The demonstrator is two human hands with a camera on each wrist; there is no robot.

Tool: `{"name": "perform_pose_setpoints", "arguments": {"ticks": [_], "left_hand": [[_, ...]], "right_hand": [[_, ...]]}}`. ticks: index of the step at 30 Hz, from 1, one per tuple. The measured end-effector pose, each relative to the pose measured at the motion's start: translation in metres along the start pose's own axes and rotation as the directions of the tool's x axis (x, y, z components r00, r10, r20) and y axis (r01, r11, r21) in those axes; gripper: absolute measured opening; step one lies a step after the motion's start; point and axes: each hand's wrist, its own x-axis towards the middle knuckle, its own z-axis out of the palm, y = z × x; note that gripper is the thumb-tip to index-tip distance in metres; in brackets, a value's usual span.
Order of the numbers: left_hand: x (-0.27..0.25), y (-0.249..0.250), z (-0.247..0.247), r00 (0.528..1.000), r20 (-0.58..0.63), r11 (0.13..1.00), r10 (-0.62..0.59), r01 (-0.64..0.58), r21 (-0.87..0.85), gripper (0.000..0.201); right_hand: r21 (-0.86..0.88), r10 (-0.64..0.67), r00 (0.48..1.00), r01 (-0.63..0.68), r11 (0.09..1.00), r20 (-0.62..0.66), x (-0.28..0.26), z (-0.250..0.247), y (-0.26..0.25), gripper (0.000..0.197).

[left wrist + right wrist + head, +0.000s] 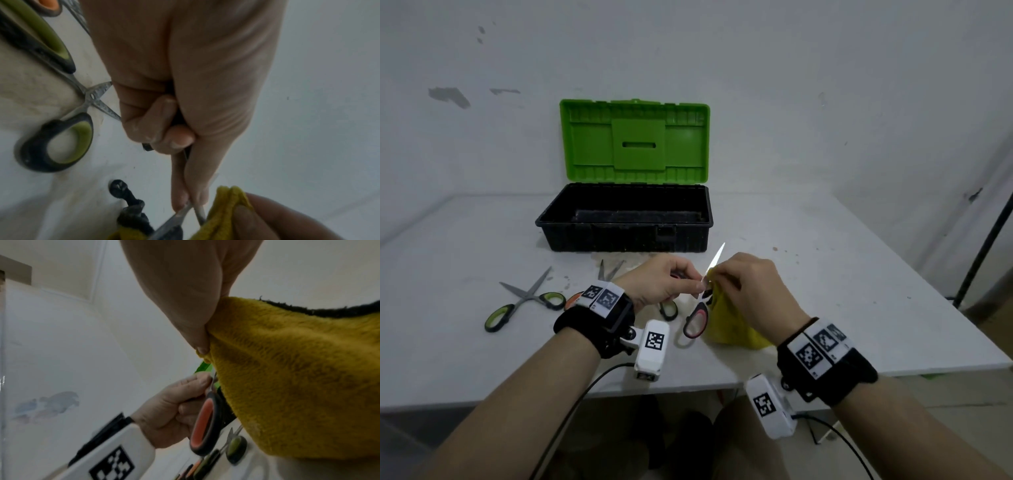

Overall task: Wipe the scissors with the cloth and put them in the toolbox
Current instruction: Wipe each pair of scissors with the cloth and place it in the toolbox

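Fingers (pixel 690 274) of left hand (pixel 661 284) pinch red scissors (pixel 700 308). Right hand (pixel 750 284) fingers squeeze yellow cloth (pixel 726 322) round blade. Toolbox (pixel 625 219) open behind on tabletop (pixel 825 291).

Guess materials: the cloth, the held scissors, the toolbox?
Cloth: yellow fleece or microfibre, fuzzy nap. Held scissors: bright, reflective metal blades; black-and-red handles, probably plastic with a rubbery lining. Toolbox: moulded plastic, ribbed green lid, black base.

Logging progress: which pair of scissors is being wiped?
The red-handled scissors, held off the table in the left hand against the cloth. The green-handled pairs lie on the table.
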Motion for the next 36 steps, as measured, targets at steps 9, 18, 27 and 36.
{"name": "perform_pose_setpoints", "arguments": {"ticks": [9, 18, 27, 36], "left_hand": [[0.002, -0.005, 0.007, 0.999, 0.018, 0.998, 0.039, -0.04, 0.042, 0.006], [0.001, -0.003, 0.012, 0.999, 0.022, 0.998, 0.042, -0.043, 0.041, 0.009], [0.001, -0.006, 0.011, 0.996, -0.071, 0.999, -0.049, 0.048, -0.009, 0.012], [0.0, 0.003, 0.022, 0.996, -0.075, 0.999, -0.037, 0.034, -0.043, 0.02]], "right_hand": [[-0.036, 0.208, 0.958, -0.219, 0.975, -0.2, 0.02, -0.005, 0.018, 0.016], [-0.062, 0.117, 0.993, -0.119, 0.991, -0.034, 0.005, 0.006, 0.003, 0.016], [-0.046, 0.084, 0.991, -0.089, 0.995, -0.109, -0.001, -0.016, -0.002, 0.013], [-0.118, 0.032, 0.996, -0.022, 0.993, 0.084, -0.004, 0.007, -0.01, 0.017]]}}
